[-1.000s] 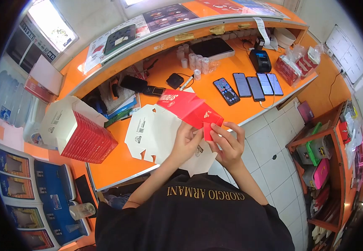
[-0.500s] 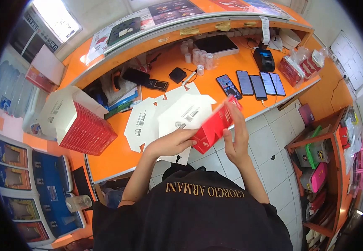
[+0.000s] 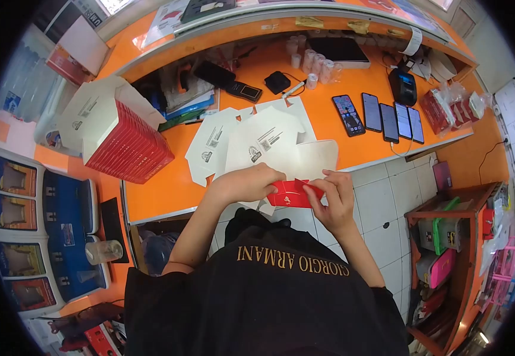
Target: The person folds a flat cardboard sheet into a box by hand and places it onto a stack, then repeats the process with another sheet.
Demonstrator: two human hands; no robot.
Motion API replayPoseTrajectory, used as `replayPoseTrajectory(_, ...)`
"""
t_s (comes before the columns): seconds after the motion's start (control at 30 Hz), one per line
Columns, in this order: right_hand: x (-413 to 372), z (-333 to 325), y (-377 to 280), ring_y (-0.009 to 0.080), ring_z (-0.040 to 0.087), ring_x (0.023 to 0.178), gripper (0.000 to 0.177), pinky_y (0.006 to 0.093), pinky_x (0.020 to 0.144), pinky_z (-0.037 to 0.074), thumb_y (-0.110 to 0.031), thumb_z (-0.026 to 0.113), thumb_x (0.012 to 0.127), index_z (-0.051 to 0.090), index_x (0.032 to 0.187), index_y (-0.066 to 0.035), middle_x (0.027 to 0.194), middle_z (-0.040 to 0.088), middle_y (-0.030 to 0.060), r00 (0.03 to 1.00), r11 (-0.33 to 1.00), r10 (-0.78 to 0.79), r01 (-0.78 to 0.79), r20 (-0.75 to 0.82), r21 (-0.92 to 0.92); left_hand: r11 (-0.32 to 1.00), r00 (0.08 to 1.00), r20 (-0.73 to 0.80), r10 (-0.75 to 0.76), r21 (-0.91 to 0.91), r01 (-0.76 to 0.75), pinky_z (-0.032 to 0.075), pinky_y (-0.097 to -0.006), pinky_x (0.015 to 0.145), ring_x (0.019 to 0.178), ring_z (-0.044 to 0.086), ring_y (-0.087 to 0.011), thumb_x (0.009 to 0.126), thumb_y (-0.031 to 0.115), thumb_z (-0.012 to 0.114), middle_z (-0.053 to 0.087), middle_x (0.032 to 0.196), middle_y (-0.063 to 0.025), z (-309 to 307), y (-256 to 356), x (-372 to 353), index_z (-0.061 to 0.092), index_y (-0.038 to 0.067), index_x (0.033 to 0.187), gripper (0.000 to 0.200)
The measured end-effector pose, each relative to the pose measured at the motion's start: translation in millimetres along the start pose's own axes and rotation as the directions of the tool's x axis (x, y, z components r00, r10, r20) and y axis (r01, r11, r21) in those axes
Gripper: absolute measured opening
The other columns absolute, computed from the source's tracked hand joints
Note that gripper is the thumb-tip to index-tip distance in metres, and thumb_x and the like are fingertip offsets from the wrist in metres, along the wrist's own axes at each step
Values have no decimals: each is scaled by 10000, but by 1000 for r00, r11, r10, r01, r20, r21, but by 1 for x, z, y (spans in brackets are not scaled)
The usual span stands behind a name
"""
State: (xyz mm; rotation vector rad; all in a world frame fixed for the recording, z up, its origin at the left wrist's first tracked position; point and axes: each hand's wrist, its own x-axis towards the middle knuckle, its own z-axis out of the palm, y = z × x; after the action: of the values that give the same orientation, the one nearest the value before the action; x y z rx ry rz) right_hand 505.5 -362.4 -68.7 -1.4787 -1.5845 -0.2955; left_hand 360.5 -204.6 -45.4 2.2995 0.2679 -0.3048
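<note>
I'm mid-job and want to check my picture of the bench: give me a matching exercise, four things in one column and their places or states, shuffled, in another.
Things
1. Red panel
2. Carton stack
3. Five phones
4. Pink box

Places or states
A. Side by side, screens up, on the orange counter
B. In the shelf unit at the right of the view
C. Held between the left hand and the right hand
D. Toward the left of the view, red outside and white inside

Pairs: 1-C, 2-D, 3-A, 4-B
</note>
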Motion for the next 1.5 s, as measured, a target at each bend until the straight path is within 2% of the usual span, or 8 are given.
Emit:
replayPoseTrajectory(0.37,7,44,-20,246,545,776,122,369,700,422,-39,640,739,567,837,-48,792,563,65,954,995,96,-96,285,-17,951,982,-188,-25,298,81,470,-394,734,814,608,-311,785,-1,526,618,817,-179,-2,-1,-35,602,32,981,213)
replayPoseTrajectory(0.5,24,58,-34,243,561,663,248,351,639,418,4,695,707,559,909,-43,765,616,73,994,988,112,-110,8,-108,962,697,-666,268,143,-233,455,-370,832,973,545,-307,772,-19,562,553,1011,-142,1,0,-54,567,17,1055,285)
replayPoseTrajectory(0.7,39,92,-82,166,604,659,387,310,671,401,11,700,711,524,1049,-56,855,662,27,1000,997,-18,19,12,-74,982,516,-853,-80,-156,-106,385,-437,973,1239,329,-433,623,231,791,236,1374,-252,26,-30,-83,131,11,1418,1057)
replayPoseTrajectory(0.9,75,119,-121,274,478,1203,569,436,1069,215,-293,693,760,485,1216,-22,1255,527,130,954,961,-277,275,115,33,993,346,-938,14,-27,-113,217,-463,1070,1315,210,-398,566,369,809,132,1429,-253,1,-85,-153,42,-15,1422,1213)
replayPoseTrajectory(1.0,91,133,-115,302,329,1313,976,431,1103,142,-511,740,658,295,1378,-25,1418,319,181,994,986,5,12,-107,164,986,271,-963,18,-27,-163,213,-451,1067,1326,201,-356,558,447,783,146,1432,-223,-15,-112,-212,68,-21,1418,1212)
replayPoseTrajectory(1.17,112,160,-154,291,183,1368,1236,411,1093,178,-639,720,598,72,1435,-1,1482,155,183,650,411,233,-740,723,533,936,373,-915,-154,-256,-242,138,-468,1085,1353,132,-356,543,555,745,117,1447,-228,-15,-129,-286,69,-17,1423,1249)
replayPoseTrajectory(1.43,166,226,-207,337,122,1382,714,404,1104,139,-330,459,912,102,1424,17,1478,128,233,852,868,-6,-256,524,426,1000,406,-914,15,18,4,109,-463,1095,1375,14,-388,747,436,653,7,1476,-251,-79,-167,-355,-1,-4,1430,1043)
replayPoseTrajectory(1.5,191,236,-207,274,238,1354,734,366,1084,215,-374,481,905,117,1435,-21,1452,241,184,739,585,72,-576,670,572,998,366,-928,65,55,-37,140,-456,1093,1374,42,-383,748,424,664,43,1470,-249,-104,-178,-359,35,-1,1434,1023)
